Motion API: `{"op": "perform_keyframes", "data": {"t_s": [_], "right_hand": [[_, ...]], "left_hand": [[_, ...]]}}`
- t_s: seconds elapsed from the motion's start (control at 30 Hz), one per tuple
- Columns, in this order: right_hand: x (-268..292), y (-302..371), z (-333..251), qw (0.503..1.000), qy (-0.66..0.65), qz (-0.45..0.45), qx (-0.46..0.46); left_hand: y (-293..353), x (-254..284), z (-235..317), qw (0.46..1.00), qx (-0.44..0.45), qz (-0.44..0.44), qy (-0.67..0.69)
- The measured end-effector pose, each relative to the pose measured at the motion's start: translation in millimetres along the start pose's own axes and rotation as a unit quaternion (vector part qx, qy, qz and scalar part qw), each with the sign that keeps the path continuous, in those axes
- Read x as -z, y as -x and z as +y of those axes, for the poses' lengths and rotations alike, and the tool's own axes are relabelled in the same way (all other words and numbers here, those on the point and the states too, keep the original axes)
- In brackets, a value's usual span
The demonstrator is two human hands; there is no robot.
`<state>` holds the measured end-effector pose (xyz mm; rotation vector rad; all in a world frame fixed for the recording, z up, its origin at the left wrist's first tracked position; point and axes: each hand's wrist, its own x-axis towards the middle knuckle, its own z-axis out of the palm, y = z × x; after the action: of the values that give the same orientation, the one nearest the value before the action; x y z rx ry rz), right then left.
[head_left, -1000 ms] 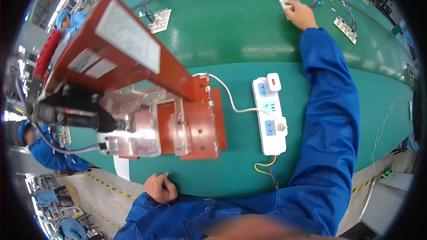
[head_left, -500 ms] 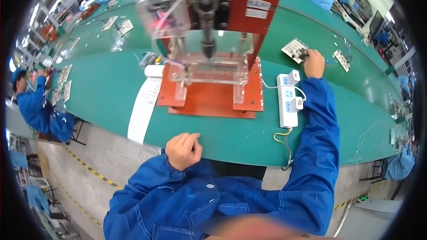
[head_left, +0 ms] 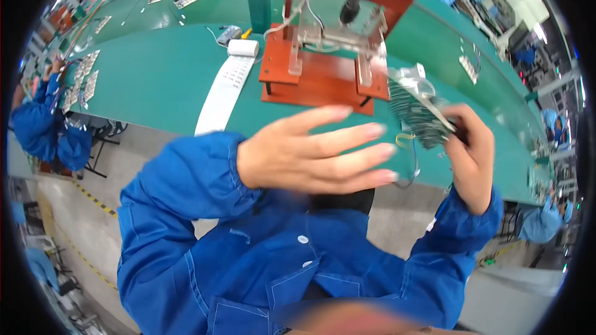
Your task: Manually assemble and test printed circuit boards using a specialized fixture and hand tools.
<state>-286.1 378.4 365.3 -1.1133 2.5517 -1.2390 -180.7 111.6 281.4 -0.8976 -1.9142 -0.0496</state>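
Press fixture [head_left: 329,67]: upper centre, on bench [head_left: 149,80] | Paper roll [head_left: 243,48]: on bench, left of fixture | Left hand [head_left: 304,156]: frame centre, below fixture | Circuit board [head_left: 419,113]: in right hand [head_left: 474,154], right of centre, in front of power strip [head_left: 411,74] | Further boards [head_left: 90,85]: on bench, far left

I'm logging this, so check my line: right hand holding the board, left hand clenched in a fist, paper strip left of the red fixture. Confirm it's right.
One fix: the left hand is open and outstretched, not clenched; the head view shows it. The rest stands: the right hand holds the board, and the paper strip lies left of the red fixture.
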Motion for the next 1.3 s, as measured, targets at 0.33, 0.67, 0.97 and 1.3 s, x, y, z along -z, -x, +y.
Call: {"op": "perform_keyframes", "data": {"t_s": [0.33,0.67,0.97,1.3], "right_hand": [[-58.1,-13.4,23.3,0.916,-0.103,-0.387,-0.002],[-238.1,4.7,43.2,0.866,-0.470,0.169,0.016],[-235.7,-64.8,55.3,0.862,-0.477,0.167,-0.033],[-235.1,-111.6,76.7,0.861,-0.487,0.137,-0.047]], "left_hand": [[-9.3,26.8,-8.6,0.956,-0.026,-0.252,0.149],[37.4,-7.8,-25.7,0.895,0.374,-0.184,0.159],[-8.4,45.5,-28.5,0.865,0.453,-0.216,-0.026],[-72.5,47.3,-95.4,0.906,0.400,-0.083,-0.116]]}}
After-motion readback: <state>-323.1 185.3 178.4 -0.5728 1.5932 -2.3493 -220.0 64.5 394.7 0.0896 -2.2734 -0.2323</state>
